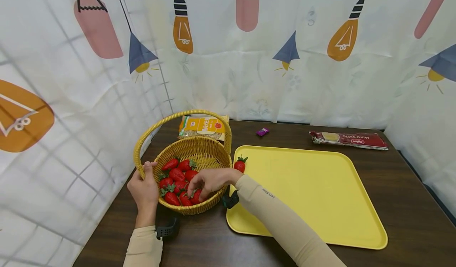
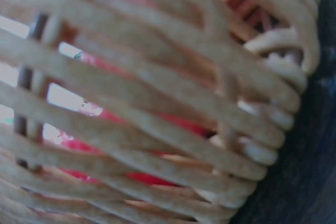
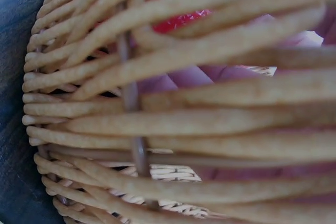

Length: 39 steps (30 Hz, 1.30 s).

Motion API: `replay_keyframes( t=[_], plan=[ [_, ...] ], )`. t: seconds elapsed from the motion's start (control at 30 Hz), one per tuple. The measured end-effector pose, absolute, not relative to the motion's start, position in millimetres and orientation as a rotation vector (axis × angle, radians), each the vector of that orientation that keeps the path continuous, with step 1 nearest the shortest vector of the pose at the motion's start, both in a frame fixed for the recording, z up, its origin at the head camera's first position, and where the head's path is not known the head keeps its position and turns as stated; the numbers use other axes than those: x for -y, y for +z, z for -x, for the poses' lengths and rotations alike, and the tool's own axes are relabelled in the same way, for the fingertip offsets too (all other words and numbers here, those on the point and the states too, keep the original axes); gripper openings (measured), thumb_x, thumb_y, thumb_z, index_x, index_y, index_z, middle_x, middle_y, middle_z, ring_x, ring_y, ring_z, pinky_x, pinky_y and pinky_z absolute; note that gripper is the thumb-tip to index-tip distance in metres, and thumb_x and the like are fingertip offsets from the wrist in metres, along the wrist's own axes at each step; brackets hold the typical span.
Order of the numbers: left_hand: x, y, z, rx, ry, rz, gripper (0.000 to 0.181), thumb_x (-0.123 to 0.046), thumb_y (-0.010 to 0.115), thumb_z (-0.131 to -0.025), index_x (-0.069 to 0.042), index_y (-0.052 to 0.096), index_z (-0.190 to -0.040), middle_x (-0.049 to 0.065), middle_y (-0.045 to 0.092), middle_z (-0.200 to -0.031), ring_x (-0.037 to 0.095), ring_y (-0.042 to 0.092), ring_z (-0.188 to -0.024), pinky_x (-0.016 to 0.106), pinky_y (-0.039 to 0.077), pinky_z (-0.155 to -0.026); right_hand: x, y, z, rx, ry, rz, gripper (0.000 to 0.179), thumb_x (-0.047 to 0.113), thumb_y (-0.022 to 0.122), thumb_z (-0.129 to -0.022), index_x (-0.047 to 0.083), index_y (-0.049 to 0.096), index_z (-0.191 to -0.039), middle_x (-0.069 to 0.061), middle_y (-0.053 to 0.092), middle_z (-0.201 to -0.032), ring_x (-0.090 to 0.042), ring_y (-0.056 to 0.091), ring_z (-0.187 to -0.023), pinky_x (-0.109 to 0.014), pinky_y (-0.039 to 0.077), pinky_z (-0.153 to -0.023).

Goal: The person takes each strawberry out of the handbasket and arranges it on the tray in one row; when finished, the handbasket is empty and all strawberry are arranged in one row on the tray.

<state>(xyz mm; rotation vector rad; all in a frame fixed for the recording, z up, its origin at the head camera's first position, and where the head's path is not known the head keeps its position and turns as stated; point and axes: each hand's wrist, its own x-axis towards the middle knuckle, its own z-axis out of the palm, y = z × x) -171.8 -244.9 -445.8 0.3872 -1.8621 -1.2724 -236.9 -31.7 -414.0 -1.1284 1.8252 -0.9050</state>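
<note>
In the head view a yellow wicker basket [image 1: 210, 152] with a tall arched handle holds several red strawberries [image 1: 177, 174]. My left hand [image 1: 144, 185] grips the basket at the left foot of its handle, thumb over the rim. Over the basket's right rim reaches my right hand [image 1: 213, 180], its fingers bent down around a strawberry [image 1: 195, 197] near the front wall. Both wrist views look closely through the weave. Red fruit [image 2: 152, 124] shows behind the strands in the left one; in the right one, fingers [image 3: 181, 77] and a strawberry [image 3: 181, 22] show through.
A yellow tray [image 1: 303, 195] lies right of the basket, with one strawberry [image 1: 240, 164] at its upper left corner. Behind the basket stands a printed food bag [image 1: 203, 126]. A small purple wrapped candy [image 1: 263, 132] and a long red snack packet [image 1: 349, 139] lie toward the back.
</note>
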Motion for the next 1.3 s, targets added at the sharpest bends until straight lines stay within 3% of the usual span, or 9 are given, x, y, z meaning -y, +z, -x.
replay_keyframes(
  t=[0.27,0.43,0.6,0.83,0.9,1.0,1.13,1.23,1.3],
  plan=[
    [246,-447,172,1.862,-1.283,-0.387,0.048,-0.043,0.053,-0.099,-0.001,0.076,-0.096,0.018,0.072,-0.098,-0.003,0.055,-0.085,0.021,0.036,-0.073,23,-408,234,-1.923,-1.031,1.228,0.026,0.008,0.07,-0.089,0.012,0.07,-0.115,0.008,0.065,-0.116,-0.004,0.06,-0.101,-0.022,0.051,-0.081],
    [246,-447,173,1.864,-1.278,-0.386,0.048,-0.043,0.053,-0.099,-0.001,0.076,-0.095,0.017,0.072,-0.097,-0.001,0.055,-0.082,0.022,0.036,-0.072,9,-405,232,-2.039,-1.217,1.192,0.027,0.015,0.071,-0.09,0.017,0.07,-0.117,0.009,0.062,-0.121,-0.007,0.065,-0.093,-0.026,0.053,-0.075],
    [246,-446,173,1.862,-1.264,-0.38,0.048,-0.042,0.053,-0.1,-0.001,0.076,-0.094,0.018,0.072,-0.097,0.0,0.054,-0.08,0.022,0.035,-0.071,-11,-406,229,-2.081,-1.396,1.153,0.03,0.015,0.07,-0.091,0.02,0.068,-0.12,0.007,0.062,-0.125,-0.011,0.063,-0.102,-0.028,0.053,-0.08],
    [246,-448,173,1.869,-1.274,-0.396,0.049,-0.044,0.053,-0.099,-0.001,0.076,-0.096,0.016,0.072,-0.1,-0.004,0.054,-0.085,0.021,0.036,-0.074,-35,-412,225,-2.106,-1.619,1.114,0.031,0.01,0.067,-0.092,0.013,0.066,-0.123,-0.001,0.062,-0.126,-0.016,0.062,-0.108,-0.032,0.051,-0.085],
    [247,-448,173,1.868,-1.275,-0.4,0.049,-0.044,0.053,-0.099,-0.001,0.076,-0.096,0.017,0.072,-0.1,-0.003,0.054,-0.084,0.022,0.036,-0.073,-41,-413,224,-2.132,-1.661,1.092,0.031,0.009,0.067,-0.092,0.013,0.065,-0.123,-0.001,0.062,-0.124,-0.016,0.062,-0.105,-0.031,0.051,-0.084],
    [247,-448,173,1.866,-1.276,-0.396,0.048,-0.043,0.053,-0.099,-0.001,0.076,-0.096,0.017,0.072,-0.099,-0.002,0.055,-0.084,0.022,0.036,-0.073,-51,-413,223,-2.183,-1.692,1.051,0.03,0.01,0.066,-0.093,0.015,0.066,-0.122,-0.001,0.062,-0.123,-0.018,0.062,-0.091,-0.029,0.051,-0.071],
    [247,-448,172,1.867,-1.277,-0.39,0.048,-0.043,0.053,-0.099,0.0,0.076,-0.096,0.018,0.071,-0.1,-0.002,0.055,-0.087,0.021,0.037,-0.075,-64,-414,222,-2.199,-1.741,0.951,0.03,0.01,0.066,-0.093,0.016,0.065,-0.122,-0.003,0.061,-0.121,-0.019,0.061,-0.084,-0.038,0.052,-0.064],
    [246,-448,172,1.871,-1.275,-0.387,0.048,-0.043,0.053,-0.099,0.0,0.076,-0.096,0.018,0.071,-0.1,-0.001,0.055,-0.085,0.022,0.036,-0.075,-75,-419,223,-2.171,-1.8,0.872,0.031,0.008,0.066,-0.092,0.013,0.065,-0.123,-0.008,0.063,-0.121,-0.021,0.065,-0.094,-0.049,0.055,-0.071],
    [246,-447,172,1.87,-1.277,-0.38,0.048,-0.042,0.053,-0.1,0.0,0.076,-0.096,0.018,0.071,-0.098,0.001,0.053,-0.079,0.023,0.035,-0.072,-82,-422,224,-2.177,-1.827,0.828,0.032,0.006,0.066,-0.091,0.011,0.065,-0.123,-0.011,0.063,-0.121,-0.023,0.065,-0.097,-0.05,0.055,-0.075]
  ],
)
